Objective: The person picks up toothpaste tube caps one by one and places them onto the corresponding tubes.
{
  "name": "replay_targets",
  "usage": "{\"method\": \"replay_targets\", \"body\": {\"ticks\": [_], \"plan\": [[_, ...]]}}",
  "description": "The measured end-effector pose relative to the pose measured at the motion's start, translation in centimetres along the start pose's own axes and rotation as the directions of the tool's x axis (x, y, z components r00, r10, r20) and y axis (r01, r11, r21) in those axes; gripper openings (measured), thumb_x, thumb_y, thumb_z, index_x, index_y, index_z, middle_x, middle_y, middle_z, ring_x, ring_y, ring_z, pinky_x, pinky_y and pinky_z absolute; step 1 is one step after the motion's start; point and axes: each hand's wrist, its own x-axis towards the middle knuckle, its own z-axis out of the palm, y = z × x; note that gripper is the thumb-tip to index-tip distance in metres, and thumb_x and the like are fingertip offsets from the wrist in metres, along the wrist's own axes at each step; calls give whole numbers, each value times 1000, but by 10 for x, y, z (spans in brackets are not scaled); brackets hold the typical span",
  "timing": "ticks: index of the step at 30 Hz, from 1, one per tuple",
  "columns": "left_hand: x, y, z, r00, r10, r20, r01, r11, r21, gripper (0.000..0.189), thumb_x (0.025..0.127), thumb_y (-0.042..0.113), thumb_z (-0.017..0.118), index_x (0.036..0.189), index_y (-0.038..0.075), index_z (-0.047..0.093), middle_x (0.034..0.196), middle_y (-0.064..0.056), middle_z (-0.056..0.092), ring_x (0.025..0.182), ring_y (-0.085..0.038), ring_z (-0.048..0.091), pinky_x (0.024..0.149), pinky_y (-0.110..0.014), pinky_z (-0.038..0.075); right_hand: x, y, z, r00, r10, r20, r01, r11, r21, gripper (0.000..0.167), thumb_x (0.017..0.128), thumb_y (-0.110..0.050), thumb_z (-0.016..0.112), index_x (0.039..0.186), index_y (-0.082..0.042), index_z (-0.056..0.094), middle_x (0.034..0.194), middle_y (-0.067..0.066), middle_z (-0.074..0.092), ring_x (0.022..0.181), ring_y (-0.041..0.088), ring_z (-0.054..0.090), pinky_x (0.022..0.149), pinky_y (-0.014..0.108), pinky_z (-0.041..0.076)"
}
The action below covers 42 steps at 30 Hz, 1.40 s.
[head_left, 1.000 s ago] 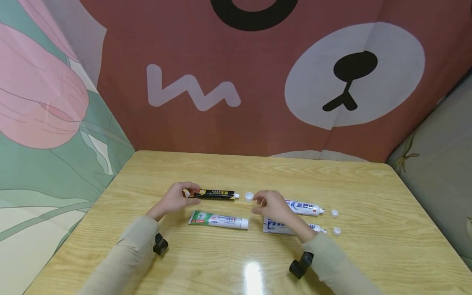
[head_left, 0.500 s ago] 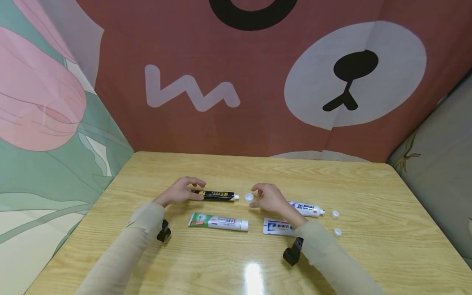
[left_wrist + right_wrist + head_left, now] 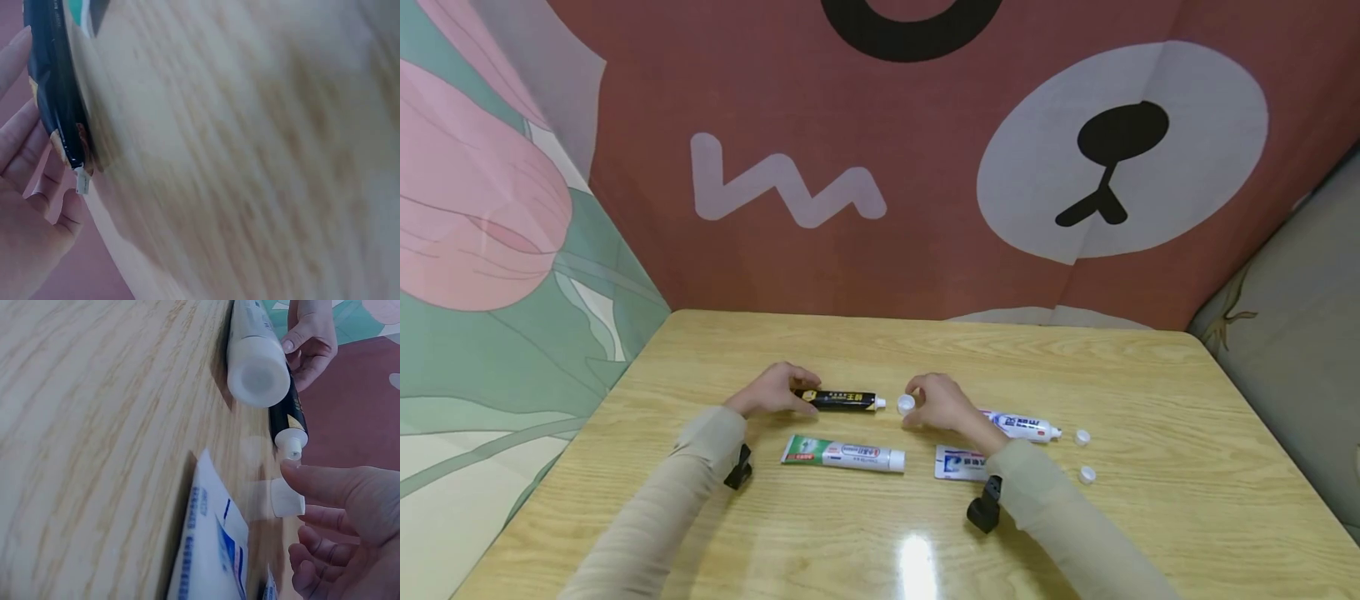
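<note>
A black toothpaste tube [image 3: 846, 401] lies uncapped near the middle of the table, its bare nozzle facing right. My left hand [image 3: 775, 389] holds its flat left end, thumb in front and fingers behind; in the left wrist view, fingers [image 3: 25, 140] lie along the tube's side. Just right of the nozzle sits a white cap [image 3: 906, 404]. My right hand [image 3: 940, 402] reaches to this cap with thumb and forefinger spread on either side of it. In the right wrist view the thumb is right at the edge of the cap [image 3: 287, 499], other fingers loosely bent.
A capped green-and-white toothpaste tube [image 3: 846, 454] lies in front of the black one. Under my right arm are two white-and-blue tubes, one farther back [image 3: 1022, 426] and one nearer [image 3: 958, 462]. Two small white caps, one behind [image 3: 1082, 437] the other [image 3: 1087, 475], lie at right.
My right hand has shifted slightly left and closed in around the white cap. The left hand has slid a little right along the black tube's end. The tubes and caps stay put.
</note>
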Motion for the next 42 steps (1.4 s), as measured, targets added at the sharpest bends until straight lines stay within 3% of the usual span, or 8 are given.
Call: {"method": "replay_targets", "body": {"ticks": [10, 15, 24, 31, 39, 42], "plan": [[6, -5, 4, 999, -44, -29, 44, 999, 15, 43, 68, 4, 79, 107, 0, 63, 106, -11, 63, 105, -29, 55, 88, -41, 43, 4, 1, 7, 1000, -13, -27, 12, 1000, -24, 29, 65, -16, 81, 88, -8, 67, 68, -1, 54, 67, 15, 46, 67, 31, 37], [8, -6, 6, 999, -31, -42, 35, 996, 78, 39, 66, -3, 77, 103, 0, 64, 101, -8, 64, 101, -27, 56, 87, -41, 43, 4, 1, 8, 1000, 1, -24, -2, 1000, -29, 24, 67, -17, 80, 86, -9, 66, 68, -2, 52, 67, 15, 45, 65, 30, 36], [4, -2, 8, 999, 28, -14, -27, 996, 86, 29, 70, -2, 75, 97, 1, 65, 95, -6, 64, 95, -24, 58, 87, -41, 43, 2, 3, 5, 998, -32, -51, 36, 997, 75, 24, 66, -10, 79, 85, -5, 65, 75, -1, 60, 71, 14, 52, 70, 31, 42], [2, -1, 7, 996, 90, -7, -89, 994, 67, 27, 72, 0, 74, 96, 0, 63, 92, -5, 62, 85, -18, 55, 79, -36, 44, 0, 5, 0, 998, -44, -48, 51, 986, 158, 24, 70, -8, 77, 89, -2, 65, 76, 0, 62, 70, 12, 55, 67, 29, 45], [-3, -1, 5, 992, 123, -6, -123, 991, 57, 25, 75, 5, 72, 98, 0, 63, 94, -6, 63, 89, -20, 57, 80, -37, 45, -4, 8, -4, 994, -79, -70, 92, 974, 205, 26, 72, -10, 76, 94, -2, 67, 77, 1, 62, 69, 13, 54, 64, 29, 45], [-5, 1, 5, 991, 131, -17, -130, 989, 70, 25, 77, 7, 72, 99, 0, 64, 95, -6, 63, 90, -19, 57, 80, -37, 45, -5, 9, -5, 996, -53, -68, 67, 974, 218, 26, 72, -10, 76, 95, -3, 67, 82, 1, 63, 71, 13, 56, 66, 29, 46]]}}
